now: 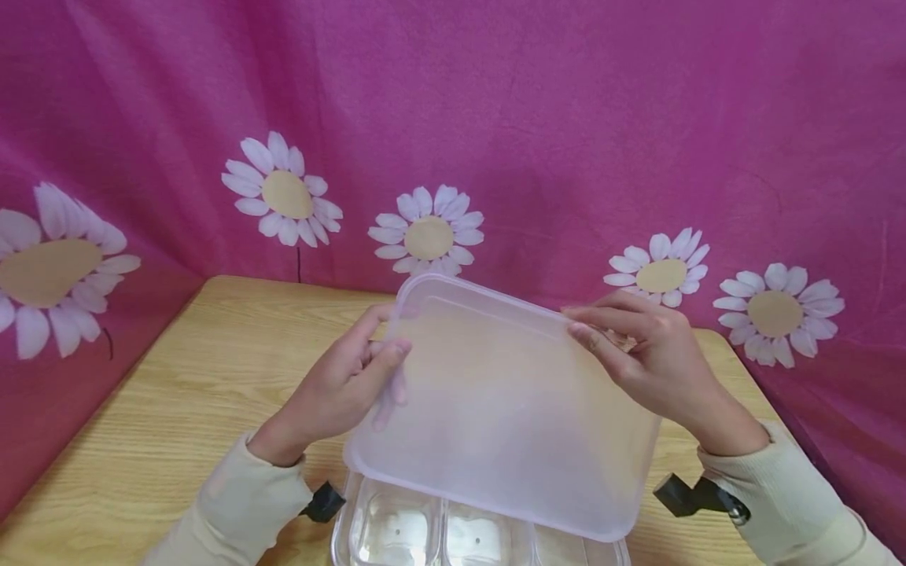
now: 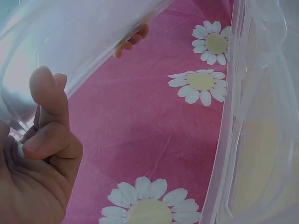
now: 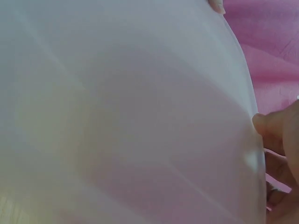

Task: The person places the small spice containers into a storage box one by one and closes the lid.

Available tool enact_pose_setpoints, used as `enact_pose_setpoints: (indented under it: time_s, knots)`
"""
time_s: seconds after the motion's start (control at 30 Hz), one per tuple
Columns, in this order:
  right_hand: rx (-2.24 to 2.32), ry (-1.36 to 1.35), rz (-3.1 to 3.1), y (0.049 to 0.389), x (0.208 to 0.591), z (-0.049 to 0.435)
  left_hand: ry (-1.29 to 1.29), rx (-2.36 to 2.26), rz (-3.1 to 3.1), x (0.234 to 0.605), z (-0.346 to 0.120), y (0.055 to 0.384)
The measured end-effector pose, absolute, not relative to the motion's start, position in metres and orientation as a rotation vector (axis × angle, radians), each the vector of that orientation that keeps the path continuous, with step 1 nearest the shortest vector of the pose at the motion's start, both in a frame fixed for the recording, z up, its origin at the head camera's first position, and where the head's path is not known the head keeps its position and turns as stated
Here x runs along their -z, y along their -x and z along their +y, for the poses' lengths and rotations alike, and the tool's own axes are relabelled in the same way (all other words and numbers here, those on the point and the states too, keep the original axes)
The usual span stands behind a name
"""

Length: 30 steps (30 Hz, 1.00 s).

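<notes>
A translucent, pale pink plastic lid (image 1: 495, 401), rectangular with rounded corners, is held up at a tilt over a clear divided container (image 1: 442, 523). My left hand (image 1: 347, 385) holds the lid's left edge, thumb in front and fingers showing through from behind. At the top edge, toward the right corner, my right hand (image 1: 644, 354) pinches the rim between thumb and fingers. In the right wrist view the lid (image 3: 140, 102) fills most of the picture, with the right thumb (image 3: 268, 123) on its rim. The lid covers much of the container.
The container stands on a light wood-grain table (image 1: 233, 354) at its near side. Behind and beside the table hangs a magenta cloth (image 1: 531, 141) printed with white daisies. A black wrist mount (image 1: 325, 501) sits at the left cuff, another black mount (image 1: 690, 495) at the right.
</notes>
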State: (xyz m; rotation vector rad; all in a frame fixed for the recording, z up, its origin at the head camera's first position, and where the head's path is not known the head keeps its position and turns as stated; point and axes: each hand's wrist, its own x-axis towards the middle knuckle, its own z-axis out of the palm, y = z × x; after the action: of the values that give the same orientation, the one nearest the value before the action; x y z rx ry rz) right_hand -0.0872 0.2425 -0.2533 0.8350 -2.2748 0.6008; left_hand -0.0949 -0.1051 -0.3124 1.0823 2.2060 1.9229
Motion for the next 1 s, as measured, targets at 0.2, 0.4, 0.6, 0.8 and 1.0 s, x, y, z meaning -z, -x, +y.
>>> enact_pose_setpoints:
  time_s: [0.2,0.4,0.6,0.8,1.0]
  knots:
    - [-0.618,-0.627,-2.355,0.088,0.265,0.256,-1.009,-1.961,2.205,0.316,-0.112,0.1]
    - [-0.874,-0.23,-2.49,0.087,0.282,0.273,-0.927,-2.019,2.185,0.319,-0.117,0.106]
    - [-1.267,-0.036,-2.631,0.082,0.297,0.28,-0.908,-2.063,2.146,0.322,-0.117,0.108]
    - [-1.426,-0.041,-2.597,0.077,0.311,0.273,-0.733,-1.993,2.136,0.323,-0.116,0.109]
    - [-1.362,0.0,-2.634,0.076,0.318,0.268,-0.51,-1.775,2.238,0.323,-0.119,0.108]
